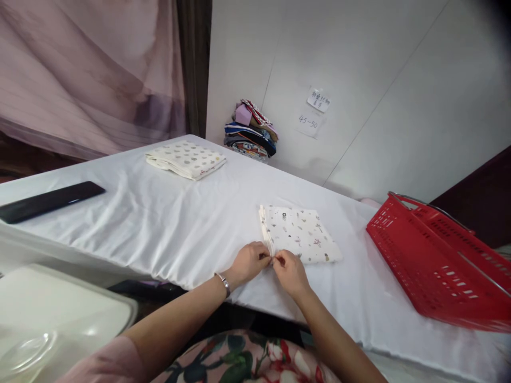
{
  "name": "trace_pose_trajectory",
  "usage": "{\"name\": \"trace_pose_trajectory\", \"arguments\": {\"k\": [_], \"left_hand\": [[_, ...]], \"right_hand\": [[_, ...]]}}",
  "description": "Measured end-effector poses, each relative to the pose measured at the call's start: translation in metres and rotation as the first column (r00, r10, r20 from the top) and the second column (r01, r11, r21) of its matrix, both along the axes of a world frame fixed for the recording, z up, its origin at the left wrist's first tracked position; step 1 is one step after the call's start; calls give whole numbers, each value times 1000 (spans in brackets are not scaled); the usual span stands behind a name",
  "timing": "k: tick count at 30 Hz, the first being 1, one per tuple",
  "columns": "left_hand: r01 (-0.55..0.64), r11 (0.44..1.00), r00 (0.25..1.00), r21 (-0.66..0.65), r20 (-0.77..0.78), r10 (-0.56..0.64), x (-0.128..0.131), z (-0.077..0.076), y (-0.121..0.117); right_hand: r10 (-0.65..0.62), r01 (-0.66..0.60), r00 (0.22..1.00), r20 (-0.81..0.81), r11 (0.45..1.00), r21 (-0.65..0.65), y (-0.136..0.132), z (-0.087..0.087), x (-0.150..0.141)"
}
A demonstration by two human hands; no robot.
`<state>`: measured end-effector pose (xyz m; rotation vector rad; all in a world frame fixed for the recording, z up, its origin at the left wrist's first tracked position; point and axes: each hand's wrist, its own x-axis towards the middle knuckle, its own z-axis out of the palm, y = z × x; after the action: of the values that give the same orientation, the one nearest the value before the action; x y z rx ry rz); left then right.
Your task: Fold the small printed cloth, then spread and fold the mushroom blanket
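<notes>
A white folded cloth (299, 234) with small printed figures lies on the white-covered table (179, 223) in front of me. Its layered left edge runs down to my fingers. My left hand (252, 260), with a bracelet at the wrist, pinches the near left corner of the cloth. Right beside it, my right hand (290, 271) pinches the same corner, the fingertips of both hands almost touching. Exactly which layers lie between the fingers is hidden.
Another folded printed cloth (187, 159) lies at the far left, with a long black flat object (51, 201) nearer the left edge. A red plastic basket (447, 266) stands at the right. Stacked folded fabrics (251, 133) sit against the wall behind, below paper notes (311, 123).
</notes>
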<state>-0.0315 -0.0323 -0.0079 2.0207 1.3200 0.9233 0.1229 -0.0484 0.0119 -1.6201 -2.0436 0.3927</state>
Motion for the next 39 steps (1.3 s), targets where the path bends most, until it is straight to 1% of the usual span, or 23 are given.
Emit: {"name": "trace_pose_trajectory", "arguments": {"k": [3,6,10,12,14,17,20,25,27,29,33,37,39], "left_hand": [[-2,1000,1000,14,1,2,0,-1,0],[-3,1000,1000,7,2,3,0,0,-1],[-5,1000,1000,-1,2,5,0,1,-1],[-6,1000,1000,2,4,6,0,1,-1],[-3,1000,1000,9,10,3,0,0,-1],[1,1000,1000,10,15,-1,-1,-1,0],[3,1000,1000,-1,9,-3,-1,-1,0],[1,1000,1000,-13,15,-1,0,2,0],[-1,1000,1000,-20,15,1,0,3,0],[1,1000,1000,-24,15,-1,0,3,-1],[-4,1000,999,-24,40,5,0,2,0],[-82,994,991,-67,97,89,2,2,2],[-121,986,988,-116,87,131,3,2,4]], "right_hand": [[-34,32,995,97,999,15,-1,-1,-1],[-49,49,987,156,999,4,0,0,-3],[-52,55,977,205,998,-8,1,3,-5],[-56,58,978,201,998,-1,2,3,-5],[-56,57,988,142,998,-4,3,2,-4],[-48,45,997,-61,998,-54,5,-2,-1],[-51,21,966,-255,992,-121,5,-5,2],[-54,-22,912,-408,984,-179,6,-9,4],[-55,-34,896,-441,981,-192,7,-10,4],[-57,-34,895,-443,980,-196,8,-11,3],[-36,-14,932,-361,991,-136,8,-11,3],[-32,-11,938,-345,993,-121,7,-11,4],[-41,-7,933,-357,991,-132,8,-12,4]]}}
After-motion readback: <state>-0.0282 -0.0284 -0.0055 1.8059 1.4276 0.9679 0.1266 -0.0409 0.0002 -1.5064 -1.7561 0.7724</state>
